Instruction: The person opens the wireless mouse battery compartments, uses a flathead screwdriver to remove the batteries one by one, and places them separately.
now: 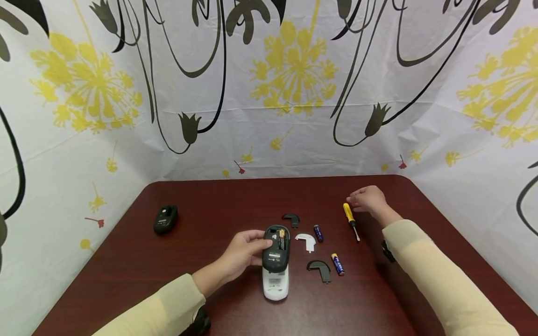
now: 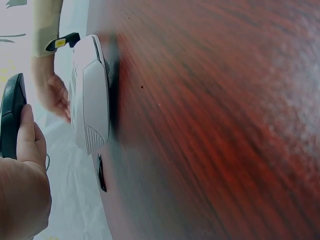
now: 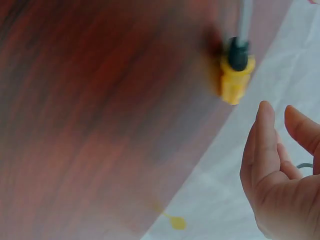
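Observation:
My left hand (image 1: 244,252) holds a black computer mouse (image 1: 276,261) underside up, thumb across its face, fingers behind. Its battery bay is uncovered, and a gold-coloured battery (image 1: 282,235) shows inside. Beneath it in the head view, a white mouse (image 1: 275,287) lies upside down on the table; in the left wrist view the held mouse (image 2: 11,120) is clear of the white one (image 2: 92,95). At the far right, my right hand (image 1: 369,199) hovers by the handle of a yellow screwdriver (image 1: 350,217). Thumb and fingers stand apart with nothing between them in the right wrist view.
Another black mouse (image 1: 166,219) lies at the far left. Right of the held mouse are a small black cover (image 1: 291,218), a white cover (image 1: 307,241), a grey cover (image 1: 321,269) and two blue batteries (image 1: 318,233). A patterned cloth (image 1: 260,140) hangs behind the table.

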Motion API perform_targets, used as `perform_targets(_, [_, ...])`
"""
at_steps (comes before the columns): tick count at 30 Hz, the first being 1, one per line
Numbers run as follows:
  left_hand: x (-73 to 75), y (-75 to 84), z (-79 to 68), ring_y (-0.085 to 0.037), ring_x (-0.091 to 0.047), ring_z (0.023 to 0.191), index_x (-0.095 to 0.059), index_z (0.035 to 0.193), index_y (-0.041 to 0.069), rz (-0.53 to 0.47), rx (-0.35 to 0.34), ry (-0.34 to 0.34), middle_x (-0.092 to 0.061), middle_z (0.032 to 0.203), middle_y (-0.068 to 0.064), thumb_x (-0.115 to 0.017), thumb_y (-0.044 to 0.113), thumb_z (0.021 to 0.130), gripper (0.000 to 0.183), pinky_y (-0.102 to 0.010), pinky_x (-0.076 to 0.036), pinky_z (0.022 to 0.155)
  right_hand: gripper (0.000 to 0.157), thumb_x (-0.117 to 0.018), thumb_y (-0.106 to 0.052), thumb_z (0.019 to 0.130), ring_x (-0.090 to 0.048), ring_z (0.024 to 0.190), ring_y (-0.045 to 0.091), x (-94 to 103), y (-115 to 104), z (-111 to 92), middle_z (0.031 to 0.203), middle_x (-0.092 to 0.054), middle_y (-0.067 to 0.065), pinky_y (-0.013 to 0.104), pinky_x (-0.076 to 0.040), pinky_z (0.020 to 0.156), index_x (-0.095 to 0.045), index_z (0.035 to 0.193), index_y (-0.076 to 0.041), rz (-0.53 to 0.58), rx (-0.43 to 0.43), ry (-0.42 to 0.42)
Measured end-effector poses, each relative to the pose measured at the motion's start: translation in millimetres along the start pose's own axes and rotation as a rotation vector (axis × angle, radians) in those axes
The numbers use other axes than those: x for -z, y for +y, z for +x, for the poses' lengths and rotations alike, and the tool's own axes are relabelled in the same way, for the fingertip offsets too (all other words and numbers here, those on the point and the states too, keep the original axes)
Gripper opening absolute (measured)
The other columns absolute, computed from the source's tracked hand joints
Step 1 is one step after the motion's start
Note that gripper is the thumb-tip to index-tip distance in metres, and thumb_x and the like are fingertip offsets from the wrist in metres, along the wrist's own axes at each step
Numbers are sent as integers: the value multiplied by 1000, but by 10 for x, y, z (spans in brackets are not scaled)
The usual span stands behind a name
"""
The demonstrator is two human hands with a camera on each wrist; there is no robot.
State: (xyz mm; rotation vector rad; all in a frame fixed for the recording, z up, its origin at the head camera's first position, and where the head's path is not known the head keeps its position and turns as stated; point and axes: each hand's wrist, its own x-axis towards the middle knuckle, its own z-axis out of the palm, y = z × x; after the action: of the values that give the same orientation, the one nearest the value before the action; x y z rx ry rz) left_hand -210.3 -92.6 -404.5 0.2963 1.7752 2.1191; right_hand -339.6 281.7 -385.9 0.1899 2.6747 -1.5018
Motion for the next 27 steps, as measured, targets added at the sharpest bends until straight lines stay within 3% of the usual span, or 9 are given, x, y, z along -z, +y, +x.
perform_targets(9, [-1, 4, -9, -23, -67, 89, -51, 126, -14, 0, 3, 5, -66, 107, -18, -63, 8, 91, 42, -43, -58, 76, 48, -62, -17, 96, -50, 121, 42, -138, -209, -110, 132, -51, 28, 49, -48, 96, -50, 133, 11, 179, 90, -181])
perform_targets(17, [-6, -2, -5, -23, -68, 88, -51, 125, -14, -7, 4, 6, -66, 107, -18, -63, 8, 91, 42, -43, -58, 75, 46, -65, -17, 94, -54, 118, 37, -339, -362, -225, 135, -50, 25, 46, -51, 93, -53, 131, 8, 244, 189, -301])
perform_targets(24, [-1, -12, 0, -23, -68, 88, -53, 124, -14, -10, 12, 7, -66, 106, -18, -63, 8, 91, 41, -42, -59, 75, 42, -69, -11, 90, -63, 104, 24, -534, -550, -407, 123, -60, 18, 46, -54, 87, -57, 126, 9, 316, 290, -425])
perform_targets(27, [-6, -11, 0, -23, -68, 87, -53, 124, -14, -11, 16, 4, -66, 106, -17, -63, 8, 91, 42, -42, -59, 75, 39, -71, -9, 89, -64, 99, 26, -601, -619, -487, 112, -65, 15, 47, -55, 86, -60, 122, 8, 336, 317, -488])
